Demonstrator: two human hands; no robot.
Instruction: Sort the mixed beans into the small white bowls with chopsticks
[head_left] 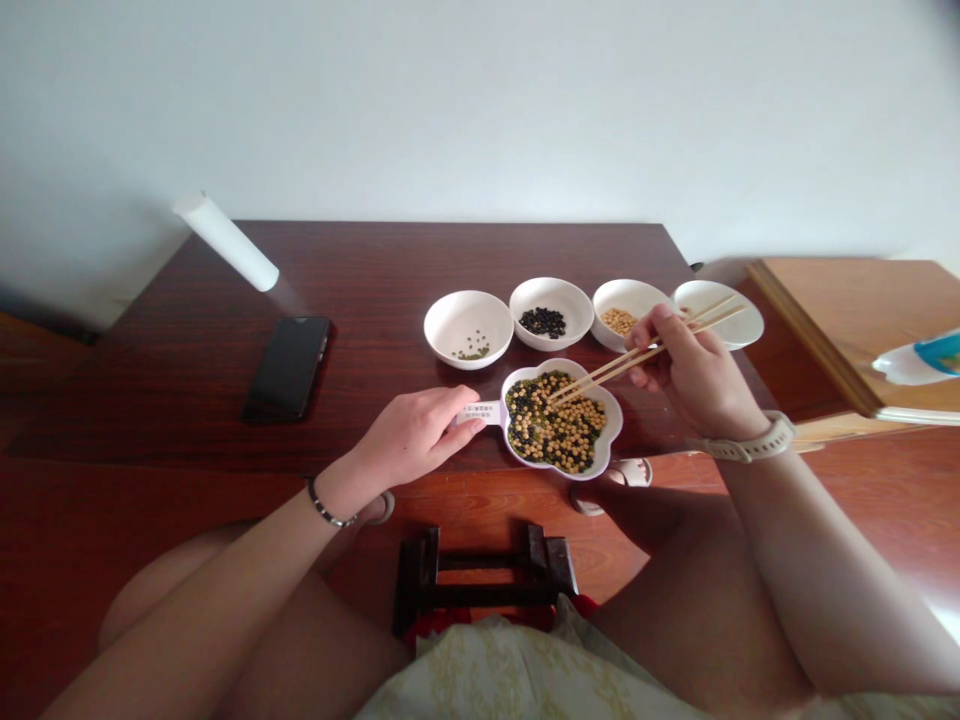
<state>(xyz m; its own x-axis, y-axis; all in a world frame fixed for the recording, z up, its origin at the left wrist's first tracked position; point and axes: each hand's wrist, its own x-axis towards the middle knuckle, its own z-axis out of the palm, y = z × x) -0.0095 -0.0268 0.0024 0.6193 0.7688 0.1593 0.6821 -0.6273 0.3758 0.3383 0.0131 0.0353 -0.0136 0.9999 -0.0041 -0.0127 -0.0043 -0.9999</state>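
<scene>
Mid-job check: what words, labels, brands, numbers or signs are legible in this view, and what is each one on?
Nothing can be read for certain.
Handle of the dish: small dark print, too small and blurred to read.
Bottle at the right edge: blue label, cut off by the picture's edge; no lettering can be made out.

One head-worn camera looks forward and down.

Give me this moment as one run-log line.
left hand: holds handle of dish | right hand: holds chopsticks, tips at mixed beans | beyond dish: four white bowls | table left: phone
</scene>
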